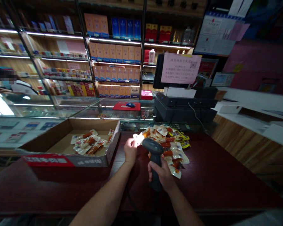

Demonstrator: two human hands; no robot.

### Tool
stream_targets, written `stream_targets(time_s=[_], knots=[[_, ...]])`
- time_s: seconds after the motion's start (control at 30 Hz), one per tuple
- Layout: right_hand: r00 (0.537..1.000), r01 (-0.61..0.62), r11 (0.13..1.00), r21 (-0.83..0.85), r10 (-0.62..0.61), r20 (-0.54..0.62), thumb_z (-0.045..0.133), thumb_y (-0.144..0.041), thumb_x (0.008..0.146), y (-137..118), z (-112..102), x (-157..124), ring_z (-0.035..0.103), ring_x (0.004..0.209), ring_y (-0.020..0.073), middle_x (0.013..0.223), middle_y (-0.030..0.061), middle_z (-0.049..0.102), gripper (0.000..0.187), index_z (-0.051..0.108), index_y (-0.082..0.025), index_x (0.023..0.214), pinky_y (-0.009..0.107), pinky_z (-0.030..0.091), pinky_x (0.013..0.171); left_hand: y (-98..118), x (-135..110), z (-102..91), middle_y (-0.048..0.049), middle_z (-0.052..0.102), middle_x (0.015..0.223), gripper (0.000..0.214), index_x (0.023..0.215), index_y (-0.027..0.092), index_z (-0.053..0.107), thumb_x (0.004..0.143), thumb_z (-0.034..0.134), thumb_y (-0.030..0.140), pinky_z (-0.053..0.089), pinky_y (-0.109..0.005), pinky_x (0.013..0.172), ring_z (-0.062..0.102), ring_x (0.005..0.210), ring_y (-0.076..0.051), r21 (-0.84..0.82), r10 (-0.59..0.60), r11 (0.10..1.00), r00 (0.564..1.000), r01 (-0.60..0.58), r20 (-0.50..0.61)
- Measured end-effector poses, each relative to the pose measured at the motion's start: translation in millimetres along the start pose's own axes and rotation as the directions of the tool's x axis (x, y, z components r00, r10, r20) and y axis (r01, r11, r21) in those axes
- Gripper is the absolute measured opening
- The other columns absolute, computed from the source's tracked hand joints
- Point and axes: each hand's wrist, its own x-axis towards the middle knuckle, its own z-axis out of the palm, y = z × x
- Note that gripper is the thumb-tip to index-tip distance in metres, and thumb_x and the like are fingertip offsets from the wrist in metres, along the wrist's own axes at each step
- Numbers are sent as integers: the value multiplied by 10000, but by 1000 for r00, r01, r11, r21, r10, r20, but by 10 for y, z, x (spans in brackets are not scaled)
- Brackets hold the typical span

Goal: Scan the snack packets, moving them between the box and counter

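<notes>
My left hand [130,150] is closed on a small sealed snack packet [140,137], holding it up in front of a barcode scanner; the packet glows in the scanner's light. My right hand [161,173] is wrapped round the handle of the dark grey barcode scanner [153,150], whose head points at the packet. Just behind the scanner lies a pile of similar red and white snack packets [171,144] on the dark red counter [214,182]. An open cardboard box [68,158] to the left holds several more packets [91,142].
A cash register with a monitor and a pink notice [180,67] stands behind the pile. Glass display counters [61,110] run to the left, with lit shelves of boxed goods [115,56] behind. Another person [11,84] is at the far left. A white counter [257,106] lies to the right.
</notes>
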Motion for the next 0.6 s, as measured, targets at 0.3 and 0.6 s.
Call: stream_targets(time_s=[0.3, 0.6], knots=[[995, -22, 999, -32, 25, 97, 650, -388, 714, 52, 182, -54, 489, 373, 93, 563, -50, 554, 371, 523, -157, 975, 223, 434, 359, 138, 406, -313, 10, 554, 765, 183, 751, 174, 422, 785, 516, 327, 530, -334, 739, 608, 737, -125, -523, -85, 826, 870, -211, -486], [967, -8, 994, -107, 35, 252, 646, -394, 695, -86, 492, 176, 468, 345, 81, 526, -71, 536, 368, 458, -171, 919, 211, 417, 350, 217, 506, -414, -53, 551, 988, 170, 918, 199, 424, 785, 512, 259, 432, -375, 937, 580, 967, -158, -647, -110, 665, 807, -374, -580]])
